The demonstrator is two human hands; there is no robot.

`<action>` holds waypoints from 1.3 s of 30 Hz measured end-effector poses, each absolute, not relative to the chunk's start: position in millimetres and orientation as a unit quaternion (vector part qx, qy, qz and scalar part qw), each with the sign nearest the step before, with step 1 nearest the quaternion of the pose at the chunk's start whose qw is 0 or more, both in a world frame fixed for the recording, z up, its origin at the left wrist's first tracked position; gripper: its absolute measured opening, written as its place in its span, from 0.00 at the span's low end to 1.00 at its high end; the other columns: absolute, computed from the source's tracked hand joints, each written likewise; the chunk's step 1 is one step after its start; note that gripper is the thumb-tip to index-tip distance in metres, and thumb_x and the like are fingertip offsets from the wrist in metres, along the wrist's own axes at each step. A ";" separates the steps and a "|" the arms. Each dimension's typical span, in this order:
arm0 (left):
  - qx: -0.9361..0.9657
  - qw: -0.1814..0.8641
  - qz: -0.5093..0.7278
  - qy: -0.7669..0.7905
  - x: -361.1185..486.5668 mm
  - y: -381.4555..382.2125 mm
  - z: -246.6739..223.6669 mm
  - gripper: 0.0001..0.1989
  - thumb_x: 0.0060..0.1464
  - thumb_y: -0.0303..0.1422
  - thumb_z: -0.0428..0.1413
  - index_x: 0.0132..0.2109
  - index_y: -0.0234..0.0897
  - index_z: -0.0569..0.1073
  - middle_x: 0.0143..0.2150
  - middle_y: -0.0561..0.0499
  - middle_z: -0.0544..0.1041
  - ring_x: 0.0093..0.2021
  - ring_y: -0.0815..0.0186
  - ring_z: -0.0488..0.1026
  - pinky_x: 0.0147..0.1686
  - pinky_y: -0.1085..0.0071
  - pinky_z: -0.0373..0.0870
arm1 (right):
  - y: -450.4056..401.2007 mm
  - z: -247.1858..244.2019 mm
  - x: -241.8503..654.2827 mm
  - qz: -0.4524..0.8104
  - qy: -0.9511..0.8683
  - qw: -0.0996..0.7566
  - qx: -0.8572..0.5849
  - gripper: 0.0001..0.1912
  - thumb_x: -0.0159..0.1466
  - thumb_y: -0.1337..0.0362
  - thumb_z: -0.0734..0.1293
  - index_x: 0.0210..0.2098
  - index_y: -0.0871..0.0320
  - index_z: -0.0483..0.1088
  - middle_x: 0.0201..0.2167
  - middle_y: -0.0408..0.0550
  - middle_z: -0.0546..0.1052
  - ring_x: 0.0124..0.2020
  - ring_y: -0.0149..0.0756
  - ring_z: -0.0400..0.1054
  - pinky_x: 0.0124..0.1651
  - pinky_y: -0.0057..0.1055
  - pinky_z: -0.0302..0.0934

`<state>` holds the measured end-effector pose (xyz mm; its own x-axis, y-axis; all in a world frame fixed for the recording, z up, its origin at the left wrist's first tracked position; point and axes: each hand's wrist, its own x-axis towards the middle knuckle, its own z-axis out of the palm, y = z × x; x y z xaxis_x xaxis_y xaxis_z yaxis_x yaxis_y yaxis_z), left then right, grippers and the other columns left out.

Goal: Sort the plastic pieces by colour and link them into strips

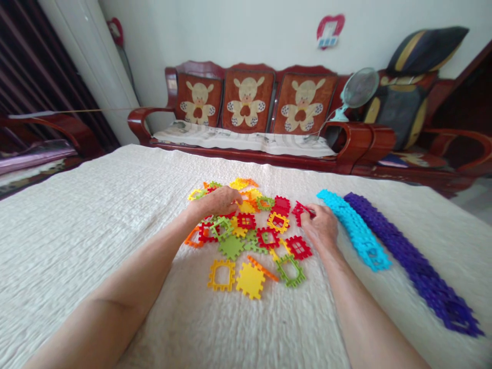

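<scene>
My left hand (223,201) reaches over the far left part of a loose pile of plastic building tiles. Its fingers bend downward, slightly apart, close to a yellow tile (246,206); what lies beneath the palm is hidden. At the pile's right edge, my right hand (321,224) is closed on red notched tiles (299,212), pinched between thumb and fingers. Between the hands lie a red window tile (246,221), a yellow frame tile (278,222) and a solid red tile (282,205). Nearer me are a solid yellow tile (250,280) and a green frame tile (290,270).
Right of my right hand, a row of overlapping light-blue tiles (355,230) lies beside a longer purple row (415,261). All rest on a quilted cream cover (96,205). Beyond it stand a wooden sofa (238,154) with bear cushions and a small fan (360,88).
</scene>
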<state>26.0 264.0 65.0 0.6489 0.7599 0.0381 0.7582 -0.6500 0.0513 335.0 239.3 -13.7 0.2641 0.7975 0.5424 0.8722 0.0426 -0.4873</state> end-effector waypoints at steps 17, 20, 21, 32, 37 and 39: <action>0.939 -0.020 0.096 0.330 43.0 249.1 71.3 0.21 0.51 0.20 0.46 0.49 0.38 0.72 0.54 0.48 0.74 0.56 0.67 0.69 0.58 0.68 0.64 | 225.2 4.1 317.3 -0.087 -0.756 0.391 -0.517 0.08 0.56 0.64 0.64 0.33 0.54 0.74 0.51 0.50 0.73 0.56 0.47 0.61 0.58 0.47 0.51; 0.938 -0.021 0.103 0.331 42.8 249.5 68.8 0.18 0.52 0.20 0.46 0.47 0.37 0.73 0.52 0.47 0.75 0.54 0.66 0.70 0.57 0.67 0.64 | 220.9 5.6 312.3 -0.078 -0.775 0.315 -0.543 0.11 0.56 0.58 0.67 0.36 0.55 0.75 0.56 0.52 0.70 0.61 0.55 0.54 0.58 0.55 0.46; 0.936 -0.023 0.104 0.336 41.5 250.5 68.1 0.18 0.52 0.20 0.46 0.46 0.37 0.73 0.51 0.47 0.75 0.54 0.66 0.70 0.56 0.66 0.65 | 220.5 5.3 311.5 -0.076 -0.774 0.300 -0.553 0.11 0.55 0.57 0.67 0.36 0.55 0.74 0.57 0.53 0.69 0.61 0.56 0.53 0.57 0.56 0.45; 0.944 0.020 0.129 0.303 48.4 250.3 62.2 0.14 0.56 0.23 0.46 0.45 0.36 0.72 0.47 0.47 0.76 0.50 0.66 0.72 0.52 0.68 0.67 | 223.6 3.5 307.6 -0.016 -0.763 0.293 -0.575 0.09 0.58 0.60 0.65 0.25 0.56 0.72 0.48 0.51 0.77 0.55 0.51 0.60 0.55 0.57 0.44; 0.951 0.054 0.174 0.248 57.1 247.6 56.4 0.16 0.58 0.24 0.45 0.50 0.37 0.72 0.50 0.46 0.75 0.50 0.65 0.72 0.52 0.66 0.68 | 221.2 15.2 294.9 0.013 -0.789 0.335 -0.515 0.14 0.64 0.60 0.59 0.34 0.52 0.76 0.52 0.47 0.75 0.60 0.48 0.57 0.59 0.54 0.46; 0.954 0.073 0.175 0.230 63.2 242.3 57.2 0.16 0.59 0.24 0.44 0.50 0.38 0.72 0.51 0.46 0.75 0.51 0.65 0.72 0.53 0.65 0.68 | 225.2 16.1 299.6 0.000 -0.752 0.404 -0.520 0.16 0.64 0.64 0.56 0.36 0.54 0.76 0.48 0.49 0.76 0.55 0.43 0.64 0.59 0.47 0.52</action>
